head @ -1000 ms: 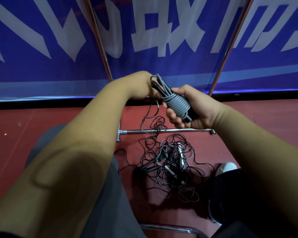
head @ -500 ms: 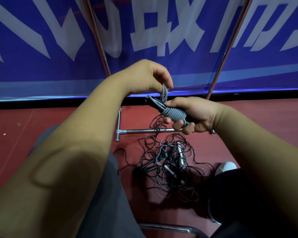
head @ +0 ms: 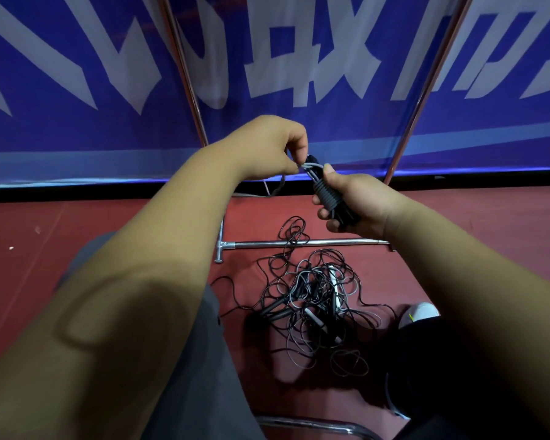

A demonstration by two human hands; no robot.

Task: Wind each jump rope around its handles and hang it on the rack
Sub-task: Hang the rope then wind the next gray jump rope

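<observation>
My right hand [head: 356, 203] grips a pair of black jump rope handles [head: 329, 196] with grey cord coiled tightly around them. My left hand [head: 267, 147] pinches the loose grey cord end [head: 311, 167] at the top of the bundle, and a short loop of cord hangs below the fingers. On the red floor below lies a tangled pile of more jump ropes [head: 315, 300], black and grey cords with several handles mixed in. The metal rack shows only as two slanted poles [head: 188, 77] and a floor bar [head: 299, 243].
A blue banner with large white characters [head: 299, 58] stands right behind the rack. My grey-trousered left leg [head: 185, 360] and a dark right leg with a white shoe [head: 419, 312] flank the pile. A chrome tube [head: 305, 425] runs along the bottom edge.
My left hand moved from above the bundle down to its top end and pinched the cord there. My right hand turned the wound handles more upright and raised them slightly.
</observation>
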